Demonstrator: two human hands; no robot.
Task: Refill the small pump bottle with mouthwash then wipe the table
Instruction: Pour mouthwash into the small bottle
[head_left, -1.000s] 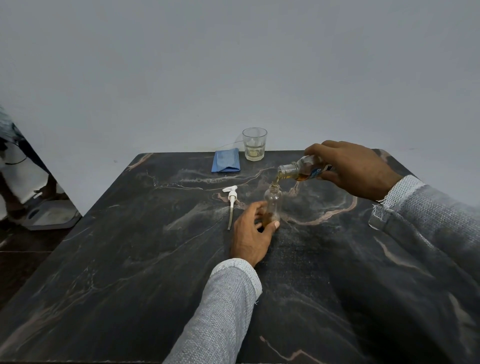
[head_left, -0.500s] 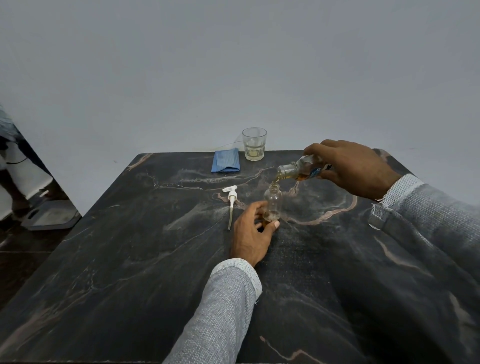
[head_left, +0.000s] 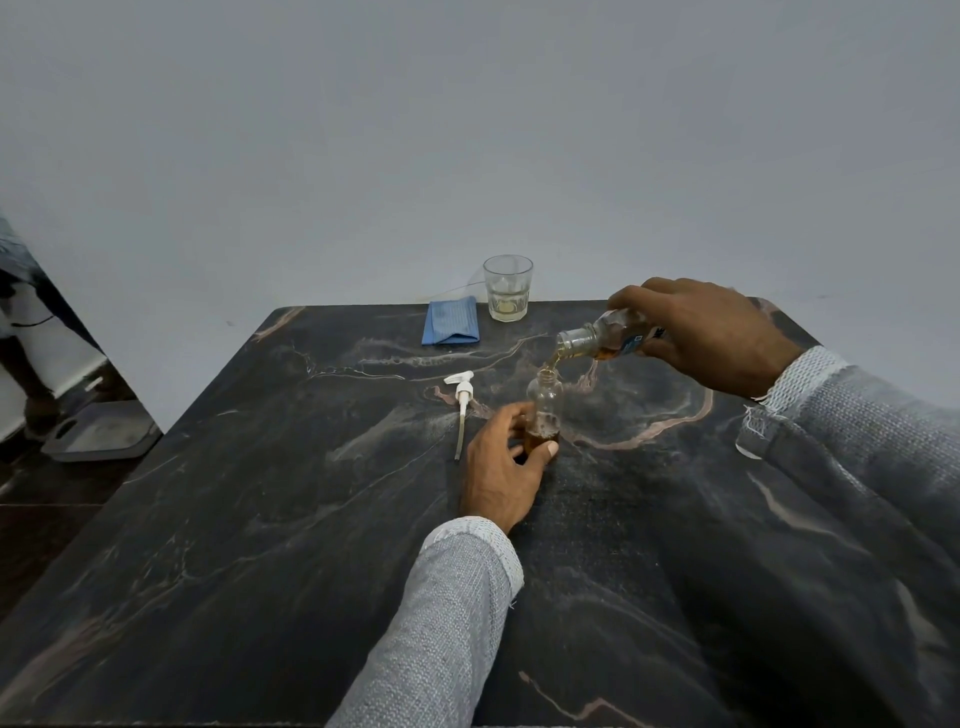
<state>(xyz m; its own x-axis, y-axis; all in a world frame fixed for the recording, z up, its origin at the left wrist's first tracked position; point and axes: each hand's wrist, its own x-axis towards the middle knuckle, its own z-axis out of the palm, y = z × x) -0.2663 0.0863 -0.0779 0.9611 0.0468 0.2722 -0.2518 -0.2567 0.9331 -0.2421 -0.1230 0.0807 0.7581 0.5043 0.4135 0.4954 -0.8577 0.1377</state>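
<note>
The small bottle (head_left: 544, 410) stands upright near the middle of the worktop (head_left: 260, 519). Left of the bottle lies the pump (head_left: 462, 400). Behind the bottle, at the far edge, sits the glass (head_left: 507, 288), with the cloth (head_left: 451, 321) just left of it. The mouthwash bottle (head_left: 602, 339) hangs tilted above and right of the bottle.

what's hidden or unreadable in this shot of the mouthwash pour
Head view:
- Label on the tilted clear mouthwash bottle: covered by the right hand, the blue corner too small to read.
- Base of the small clear pump bottle: the left hand wraps round it.
- Liquid in the clear drinking glass: pale, kind unknowable.
- Person at the left: cut off by the frame edge.
</note>
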